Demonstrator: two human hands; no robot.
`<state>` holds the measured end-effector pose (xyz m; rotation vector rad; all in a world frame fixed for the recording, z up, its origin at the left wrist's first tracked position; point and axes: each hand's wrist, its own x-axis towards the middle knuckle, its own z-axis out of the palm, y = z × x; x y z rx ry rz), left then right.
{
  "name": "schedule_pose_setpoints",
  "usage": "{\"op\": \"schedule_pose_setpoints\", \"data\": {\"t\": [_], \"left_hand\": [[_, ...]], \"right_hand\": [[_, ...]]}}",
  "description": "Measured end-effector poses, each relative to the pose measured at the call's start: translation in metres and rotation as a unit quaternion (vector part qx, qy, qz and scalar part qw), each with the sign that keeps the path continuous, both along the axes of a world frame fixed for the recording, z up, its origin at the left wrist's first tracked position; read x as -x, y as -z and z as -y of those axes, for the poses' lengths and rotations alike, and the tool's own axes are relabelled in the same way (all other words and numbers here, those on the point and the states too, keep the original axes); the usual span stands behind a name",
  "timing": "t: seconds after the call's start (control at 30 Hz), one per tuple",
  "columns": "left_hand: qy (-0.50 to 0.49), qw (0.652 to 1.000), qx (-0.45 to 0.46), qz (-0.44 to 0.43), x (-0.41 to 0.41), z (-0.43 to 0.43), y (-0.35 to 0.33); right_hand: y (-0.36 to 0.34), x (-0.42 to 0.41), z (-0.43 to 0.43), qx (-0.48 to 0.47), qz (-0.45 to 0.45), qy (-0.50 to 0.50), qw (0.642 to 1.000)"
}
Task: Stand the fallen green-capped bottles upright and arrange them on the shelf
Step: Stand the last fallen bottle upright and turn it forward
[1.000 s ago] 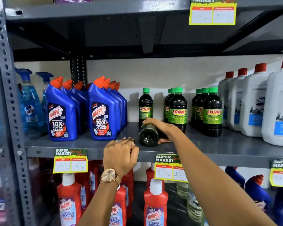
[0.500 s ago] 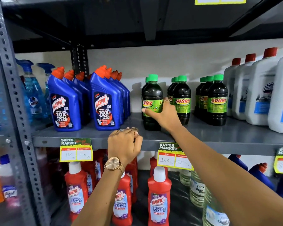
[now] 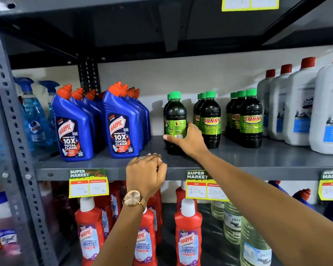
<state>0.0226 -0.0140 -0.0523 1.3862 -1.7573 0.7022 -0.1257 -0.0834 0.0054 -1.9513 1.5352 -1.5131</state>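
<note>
A dark green-capped bottle stands upright on the grey shelf, its label's back side facing me. My right hand wraps around its lower half. Another green-capped bottle stands just behind it. To the right are two rows of upright Sunny bottles, one beside my hand and one further right. My left hand is a closed fist resting on the shelf's front edge, holding nothing that I can see, with a gold watch on the wrist.
Blue Harpic bottles stand in two rows left of the green-capped ones, with blue spray bottles beyond. White red-capped jugs fill the right end. Price tags hang from the shelf edge. Red Harpic bottles stand on the shelf below.
The bottle lay on its side under my right hand a second ago; it now stands upright in the left row and has been turned so its label faces away. My left fist stayed put.
</note>
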Motion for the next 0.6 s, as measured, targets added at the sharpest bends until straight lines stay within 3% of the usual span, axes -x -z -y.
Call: {"op": "schedule_pose_setpoints", "data": {"t": [0.1, 0.33, 0.5, 0.6], "left_hand": [[0.005, 1.0, 0.001, 0.001, 0.0004, -0.0002, 0.0002], [0.007, 1.0, -0.009, 0.007, -0.0002, -0.0002, -0.0005], [0.01, 1.0, -0.013, 0.008, 0.0001, -0.0012, -0.0006], [0.008, 1.0, -0.019, 0.008, 0.0001, -0.002, -0.002]], "right_hand": [[-0.0009, 0.0045, -0.0007, -0.046, 0.027, -0.037, 0.998], [0.0028, 0.001, 0.0068, -0.023, -0.002, -0.008, 1.0], [0.002, 0.006, 0.0067, -0.093, 0.071, -0.062, 0.991], [0.0022, 0.0053, 0.0086, -0.073, 0.053, -0.052, 0.995]]}}
